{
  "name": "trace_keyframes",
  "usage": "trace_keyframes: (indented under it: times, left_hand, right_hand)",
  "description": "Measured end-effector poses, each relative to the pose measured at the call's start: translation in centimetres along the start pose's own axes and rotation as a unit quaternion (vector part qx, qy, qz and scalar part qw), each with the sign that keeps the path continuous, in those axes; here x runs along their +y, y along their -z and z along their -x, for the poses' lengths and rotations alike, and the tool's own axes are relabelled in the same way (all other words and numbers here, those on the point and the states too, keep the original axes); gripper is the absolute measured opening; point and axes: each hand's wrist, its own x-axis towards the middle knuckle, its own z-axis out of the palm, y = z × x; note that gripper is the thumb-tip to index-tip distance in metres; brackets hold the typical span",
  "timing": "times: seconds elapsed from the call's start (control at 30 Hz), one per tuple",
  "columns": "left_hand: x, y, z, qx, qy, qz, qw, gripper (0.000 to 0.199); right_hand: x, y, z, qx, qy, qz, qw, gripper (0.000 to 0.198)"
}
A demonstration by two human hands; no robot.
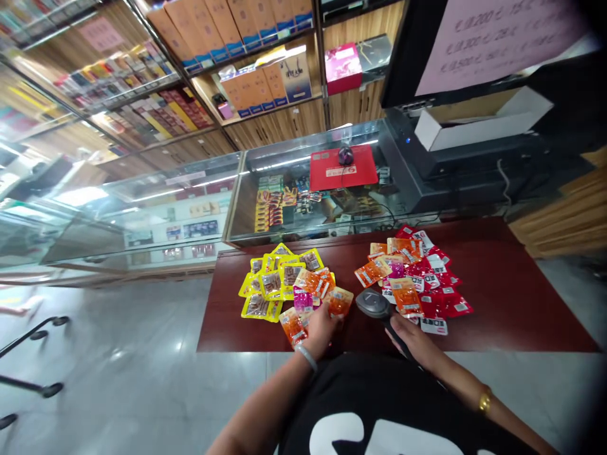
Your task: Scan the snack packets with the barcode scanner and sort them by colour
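My left hand is closed on an orange snack packet above the dark red counter. My right hand grips the handle of a black barcode scanner, whose head points toward that packet. Beside my left hand, more orange packets and a magenta packet lie against a pile of yellow-edged packets. Beyond the scanner, orange packets overlap a spread of red packets and a few white ones.
Behind the counter stands a glass display case bearing a red mat with a computer mouse. A black machine with an open white box stands at right. Wheeled legs are on the floor at left.
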Motion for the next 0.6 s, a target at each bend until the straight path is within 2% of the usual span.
trace_keyframes:
  times: [0.17,0.3,0.37,0.43,0.53,0.6]
  left_hand:
    - [-5.8,3.1,1.5,0.087,-0.059,-0.154,0.982,0.029]
    - [-7.5,2.9,1.6,0.21,-0.055,-0.196,0.956,0.047]
    - [-7.4,2.3,1.5,0.249,-0.051,-0.199,0.946,0.054]
    - [-6.6,1.5,1.2,0.251,-0.071,-0.196,0.945,0.055]
    - [-3.9,0.3,0.2,0.21,-0.143,-0.181,0.95,0.053]
    - [-1.0,-0.6,-1.2,0.168,-0.198,-0.165,0.951,0.054]
  right_hand:
    - [-0.4,-1.3,-0.6,-0.041,-0.001,-0.006,0.999,0.058]
    - [-0.8,-1.8,-0.7,-0.04,0.004,-0.002,0.999,0.06]
    - [-0.6,-1.7,-0.6,-0.037,0.006,0.002,0.999,0.058]
    - [-0.2,-1.3,-0.5,-0.032,0.002,-0.005,0.999,0.057]
    - [0.4,-0.5,0.0,-0.009,-0.004,-0.035,0.999,0.056]
    - [0.6,0.1,0.4,0.011,-0.01,-0.052,0.999,0.057]
